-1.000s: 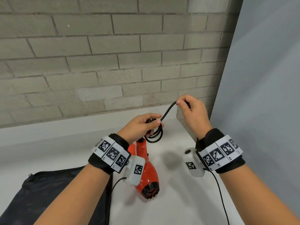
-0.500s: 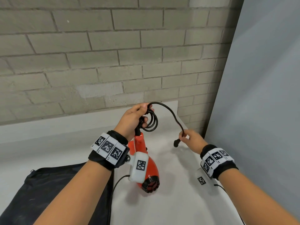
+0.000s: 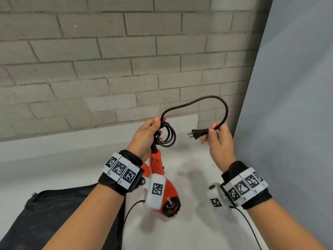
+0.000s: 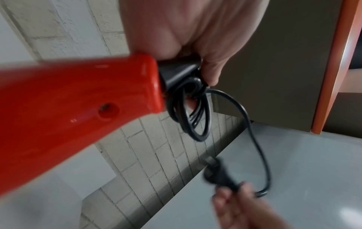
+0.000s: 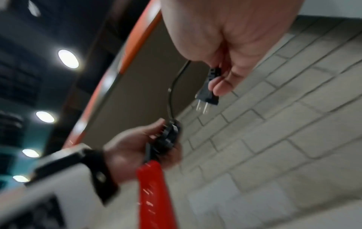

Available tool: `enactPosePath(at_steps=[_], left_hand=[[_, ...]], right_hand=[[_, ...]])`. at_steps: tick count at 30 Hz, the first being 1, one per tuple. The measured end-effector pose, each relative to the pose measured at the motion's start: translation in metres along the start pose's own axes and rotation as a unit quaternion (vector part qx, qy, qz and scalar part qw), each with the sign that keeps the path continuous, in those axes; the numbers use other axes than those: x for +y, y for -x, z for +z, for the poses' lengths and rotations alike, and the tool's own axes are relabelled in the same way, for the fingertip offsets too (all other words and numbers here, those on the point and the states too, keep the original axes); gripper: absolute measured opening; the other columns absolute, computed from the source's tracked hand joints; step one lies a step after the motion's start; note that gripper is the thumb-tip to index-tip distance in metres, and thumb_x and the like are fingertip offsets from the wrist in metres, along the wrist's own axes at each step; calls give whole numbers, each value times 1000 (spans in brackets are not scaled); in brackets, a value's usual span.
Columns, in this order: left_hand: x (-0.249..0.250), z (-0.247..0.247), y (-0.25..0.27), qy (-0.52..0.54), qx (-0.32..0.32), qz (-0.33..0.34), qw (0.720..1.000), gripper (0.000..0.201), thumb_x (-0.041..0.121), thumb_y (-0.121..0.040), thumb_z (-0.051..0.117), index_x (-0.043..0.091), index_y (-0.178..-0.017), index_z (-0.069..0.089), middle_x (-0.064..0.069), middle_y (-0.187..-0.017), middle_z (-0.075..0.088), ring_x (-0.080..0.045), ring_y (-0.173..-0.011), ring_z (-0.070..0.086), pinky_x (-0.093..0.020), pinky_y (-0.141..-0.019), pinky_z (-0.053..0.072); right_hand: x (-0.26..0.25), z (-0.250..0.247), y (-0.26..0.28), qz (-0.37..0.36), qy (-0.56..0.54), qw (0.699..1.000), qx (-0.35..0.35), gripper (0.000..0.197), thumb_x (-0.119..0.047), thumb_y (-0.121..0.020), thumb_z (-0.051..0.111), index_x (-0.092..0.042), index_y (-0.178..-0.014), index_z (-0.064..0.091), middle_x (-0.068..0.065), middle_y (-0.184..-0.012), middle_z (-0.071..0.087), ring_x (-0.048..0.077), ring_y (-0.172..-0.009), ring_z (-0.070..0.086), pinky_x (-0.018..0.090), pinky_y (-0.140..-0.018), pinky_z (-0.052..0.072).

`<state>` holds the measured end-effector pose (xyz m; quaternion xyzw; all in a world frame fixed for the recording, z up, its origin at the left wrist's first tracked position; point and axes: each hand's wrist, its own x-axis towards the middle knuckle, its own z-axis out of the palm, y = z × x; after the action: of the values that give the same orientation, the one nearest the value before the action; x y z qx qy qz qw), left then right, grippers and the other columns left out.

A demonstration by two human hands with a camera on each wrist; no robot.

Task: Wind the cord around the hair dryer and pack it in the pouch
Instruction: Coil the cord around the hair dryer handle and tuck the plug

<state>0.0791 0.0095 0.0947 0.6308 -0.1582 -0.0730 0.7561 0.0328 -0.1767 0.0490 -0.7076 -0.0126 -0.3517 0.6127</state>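
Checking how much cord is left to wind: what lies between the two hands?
Head view: one loose arc of cord from left hand to right hand.

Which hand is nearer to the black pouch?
Left. The left hand, holding the coiled cord, is above the pouch's side; the right hand holds the plug farther away.

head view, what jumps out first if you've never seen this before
The bright red hair dryer hangs nose down at the centre, its cord coiled in the left hand just above the handle. The right hand pinches the plug, prongs pointing left. A black pouch lies lower left.
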Motion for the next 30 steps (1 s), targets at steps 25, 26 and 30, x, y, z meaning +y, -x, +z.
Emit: enactPosePath(at_steps=[25,26,30], left_hand=[[-5,10,0,14,-59,-29,998,33,29,-96,36,11,-89,64,-3,-87,66,-10,-84,62,-21,-86,46],[-5,10,0,9,-59,-30,998,34,30,-96,37,11,-90,64,-4,-89,66,-10,-86,62,-22,-87,46],[-6,12,2,-21,-71,-25,997,34,31,-96,37,13,-91,65,-3,-89,67,-8,-83,62,-20,-82,47]], right_hand=[[-27,65,28,-110,151,982,34,17,-10,-79,66,-9,-70,52,-4,-66,50,8,-63,45,8,-60,38],[-26,65,28,-134,169,975,49,15,-8,-77,66,-6,-74,52,-2,-72,49,7,-69,43,6,-64,36],[-23,66,20,-63,67,995,-36,26,4,-82,53,-8,-103,42,-10,-93,49,-11,-84,49,-2,-74,37]])
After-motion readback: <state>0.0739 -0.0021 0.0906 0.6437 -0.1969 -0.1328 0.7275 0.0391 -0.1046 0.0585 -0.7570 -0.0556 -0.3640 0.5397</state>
